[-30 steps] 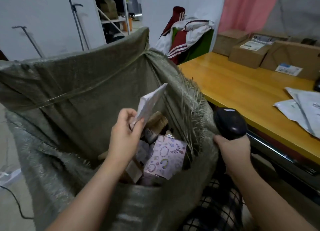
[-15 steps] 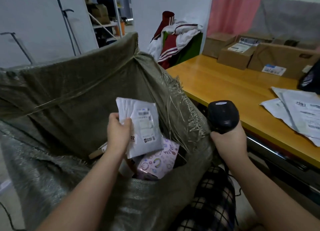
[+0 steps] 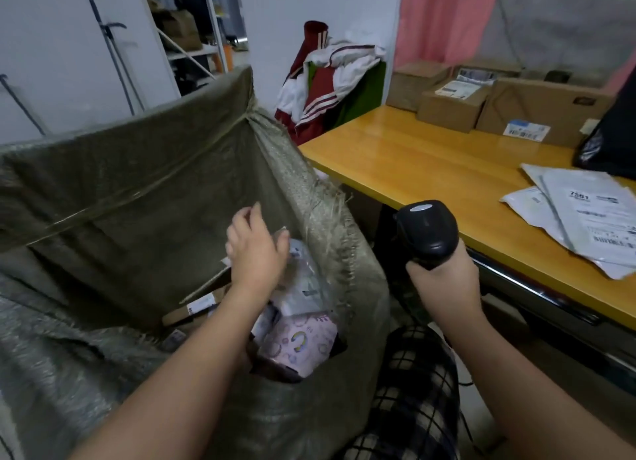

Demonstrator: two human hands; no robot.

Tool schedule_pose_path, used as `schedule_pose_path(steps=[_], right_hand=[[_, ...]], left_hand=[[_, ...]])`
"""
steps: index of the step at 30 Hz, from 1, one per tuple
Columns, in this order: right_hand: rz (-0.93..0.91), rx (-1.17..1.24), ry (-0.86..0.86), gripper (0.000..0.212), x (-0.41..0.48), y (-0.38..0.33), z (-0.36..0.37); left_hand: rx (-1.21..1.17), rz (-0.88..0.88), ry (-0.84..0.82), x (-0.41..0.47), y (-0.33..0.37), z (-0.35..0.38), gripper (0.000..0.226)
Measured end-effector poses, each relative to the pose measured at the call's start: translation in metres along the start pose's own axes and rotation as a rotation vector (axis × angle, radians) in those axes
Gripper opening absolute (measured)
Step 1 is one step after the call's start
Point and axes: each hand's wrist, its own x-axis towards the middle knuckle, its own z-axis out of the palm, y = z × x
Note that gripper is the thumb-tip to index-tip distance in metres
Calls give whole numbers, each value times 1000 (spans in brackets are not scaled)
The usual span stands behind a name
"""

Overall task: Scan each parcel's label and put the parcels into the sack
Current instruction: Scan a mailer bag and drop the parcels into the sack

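Left hand (image 3: 256, 249) hangs over the open mouth of the sack (image 3: 137, 156), fingers loose and spread, nothing plainly pinched. Right under it a white mailer (image 3: 303, 287) lies tilted against the sack's near-right wall, on top of what's already in there. Whether the thumb tip touches the mailer's upper corner I can't say; that bit is blurred.

Just below the mailer sits a pink patterned box (image 3: 299, 342), and to its left some flat cardboard parcels (image 3: 196, 308), all inside the sack.

Right hand (image 3: 444, 273) is wrapped round the grip of a black scanner (image 3: 428, 232), held upright between the sack and the edge of the desk (image 3: 413, 163), its head pointed at no label that I can see.

To me this looks like the tail end of the putting-in step: this parcel is in, or all but in. On the desk, off to the right, two white mailers (image 3: 585, 215) lie overlapped with labels up, and brown boxes (image 3: 451, 108) stand along the far edge beside a black bag (image 3: 609, 142).

Next, I'd reckon, the free left hand needs to swing across to the desk, take the top mailer, and turn its label toward the scanner before the trigger is squeezed. The slick plastic could slide off the one beneath, so a firm pinch at an edge would serve.
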Motion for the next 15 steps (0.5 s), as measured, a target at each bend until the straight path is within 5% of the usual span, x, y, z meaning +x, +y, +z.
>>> schedule_pose_path(steps=[8, 15], right_hand=[[-69, 27, 153, 39, 3, -3, -71], [-21, -44, 361, 37, -6, 27, -181]], left_hand=[[9, 582, -83, -26, 116, -17, 39], [-53, 828, -224, -61, 228, 29, 39]])
